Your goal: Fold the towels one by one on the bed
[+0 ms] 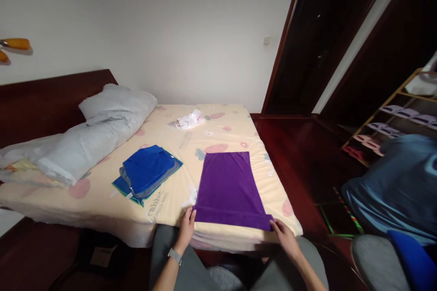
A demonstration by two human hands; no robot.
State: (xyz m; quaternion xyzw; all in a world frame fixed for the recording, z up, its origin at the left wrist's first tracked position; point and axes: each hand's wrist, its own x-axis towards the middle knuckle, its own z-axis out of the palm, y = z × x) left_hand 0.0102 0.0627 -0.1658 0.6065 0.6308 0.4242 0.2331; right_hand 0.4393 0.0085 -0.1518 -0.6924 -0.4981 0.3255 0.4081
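Hands, left [186, 229] and right [286, 238], pinch purple cloth's [227, 186] near corners.

Purple cloth [228, 188] matt, soft-looking, smooth; blue folded cloths [147, 172] same matt fabric. Bed sheet [177, 145] printed cotton-like, slightly creased. Floor [290, 145] and headboard [51, 100] dark glossy wood.

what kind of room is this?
Most likely a home bedroom: a bed with a dark headboard and grey pillows, folded cloths laid on it, and a shoe rack by the doorway. Both hands hold the near edge of a purple cloth.
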